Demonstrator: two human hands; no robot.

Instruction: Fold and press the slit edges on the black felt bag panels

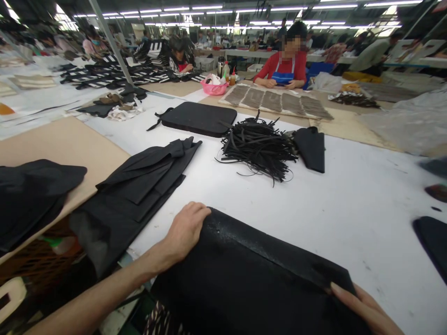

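Note:
A large black fabric piece (251,279) lies at the near edge of the white table (349,200). My left hand (185,230) rests on its far left corner, fingers curled over the edge and gripping it. My right hand (363,307) holds the piece's right corner at the bottom right of the view; only some of its fingers show, pressed against the cloth.
A pile of black strips (258,146), a folded black piece (312,149), a flat black pad (199,118) and a stack of black cut pieces (139,186) lie farther out. More black fabric (31,195) sits left on a brown board. A person in red (286,65) sits opposite.

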